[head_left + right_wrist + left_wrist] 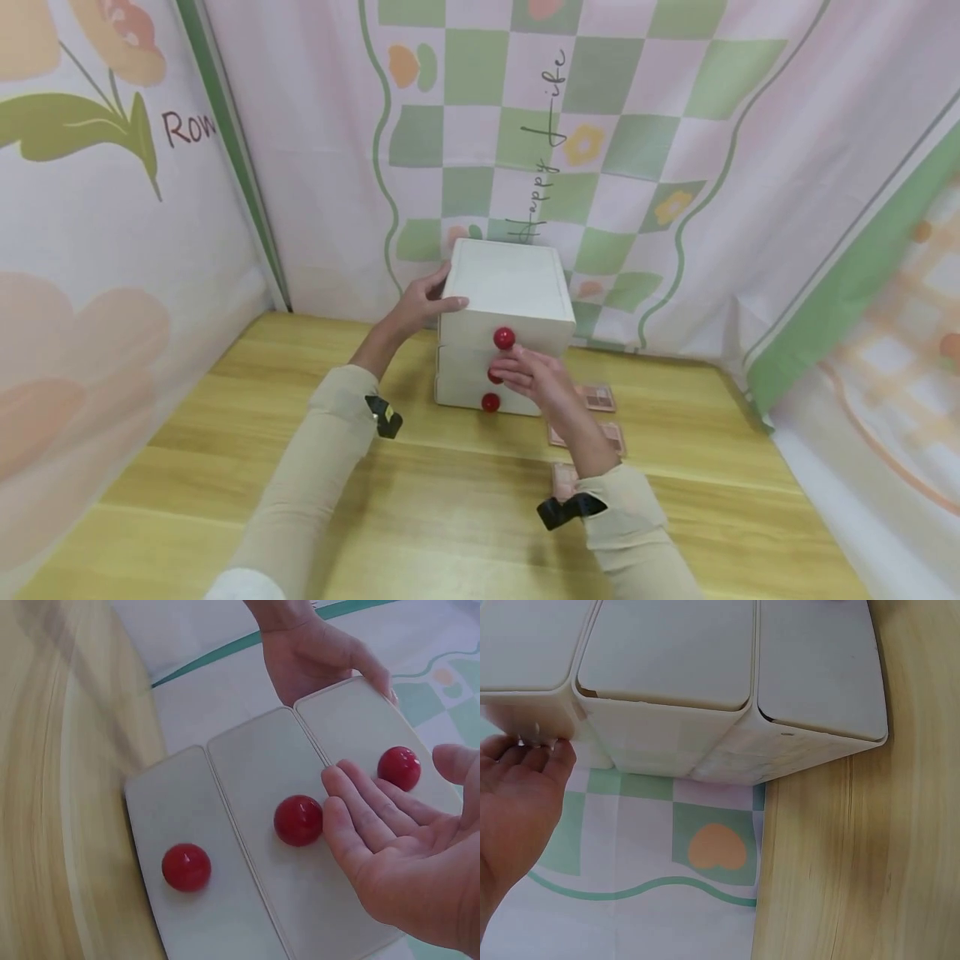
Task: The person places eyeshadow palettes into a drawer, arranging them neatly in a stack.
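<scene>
A white three-drawer box (pixel 510 279) with red ball knobs stands on the table. My left hand (pixel 420 304) holds its upper left edge, thumb on the top and fingers against the side; the left wrist view shows the bent fingers (pixel 536 757) touching that side. In front of the drawers is my right hand (pixel 543 379), its fingers nearly straight and holding nothing. Its fingertips are by the middle knob (pixel 298 820), partly covering it in the head view; contact cannot be told. The top knob (pixel 504 337) is just above the hand, and the bottom knob (pixel 491 402) is below. All drawers look closed.
Several pinkish makeup palettes (pixel 598 397) lie on the wooden table (pixel 450 517) right of the box, partly behind my right forearm. A patterned curtain (pixel 480 125) hangs close behind the box, with more fabric at both sides.
</scene>
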A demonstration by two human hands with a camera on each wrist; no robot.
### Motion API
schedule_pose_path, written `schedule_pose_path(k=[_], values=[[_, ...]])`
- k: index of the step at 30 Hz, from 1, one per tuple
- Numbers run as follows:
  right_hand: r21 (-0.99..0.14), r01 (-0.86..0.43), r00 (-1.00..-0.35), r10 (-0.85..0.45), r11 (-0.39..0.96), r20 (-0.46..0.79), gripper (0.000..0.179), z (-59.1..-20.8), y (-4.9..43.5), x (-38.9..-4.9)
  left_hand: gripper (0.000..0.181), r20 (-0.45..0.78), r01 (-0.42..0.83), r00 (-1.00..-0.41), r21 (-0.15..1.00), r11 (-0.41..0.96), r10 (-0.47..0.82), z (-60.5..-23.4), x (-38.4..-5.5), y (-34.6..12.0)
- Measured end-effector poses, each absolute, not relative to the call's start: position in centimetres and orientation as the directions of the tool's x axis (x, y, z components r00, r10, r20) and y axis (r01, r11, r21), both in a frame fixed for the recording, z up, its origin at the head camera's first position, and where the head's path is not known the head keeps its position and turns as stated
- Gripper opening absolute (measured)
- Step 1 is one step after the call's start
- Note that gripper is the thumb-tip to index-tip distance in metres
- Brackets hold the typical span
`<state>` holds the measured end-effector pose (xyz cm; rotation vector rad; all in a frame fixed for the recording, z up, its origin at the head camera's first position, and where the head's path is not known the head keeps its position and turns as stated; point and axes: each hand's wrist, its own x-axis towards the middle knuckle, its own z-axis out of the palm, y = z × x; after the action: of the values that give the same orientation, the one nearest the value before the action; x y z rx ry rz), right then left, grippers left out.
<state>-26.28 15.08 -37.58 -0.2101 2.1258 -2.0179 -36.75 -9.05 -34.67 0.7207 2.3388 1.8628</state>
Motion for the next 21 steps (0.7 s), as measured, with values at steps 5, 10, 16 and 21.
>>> schedule_pose_path(k=[5,10,16,21], values=[[-0.997,0.074,-0.970,-0.231,0.000,-0.072,0.056,-37.4,14.4,-26.7,0.088,0.233,0.313,-0.891,0.937,0.154,0.390,-34.7,-36.7,-9.0],[-0.990,0.125,-0.968,-0.229,-0.069,-0.106,0.055,-37.0,13.9,-27.1,0.087,0.238,0.317,-0.886,0.938,0.144,0.397,-34.7,-36.8,-8.9],[-0.978,0.155,-0.964,-0.238,-0.142,-0.118,0.049,-37.0,13.4,-27.5,0.086,0.240,0.318,-0.888,0.937,0.146,0.392,-34.6,-36.7,-9.0],[-0.974,0.159,-0.963,-0.245,-0.163,-0.116,0.058,-37.2,13.0,-27.5,0.084,0.260,0.336,-0.874,0.933,0.125,0.410,-34.7,-36.9,-9.1]])
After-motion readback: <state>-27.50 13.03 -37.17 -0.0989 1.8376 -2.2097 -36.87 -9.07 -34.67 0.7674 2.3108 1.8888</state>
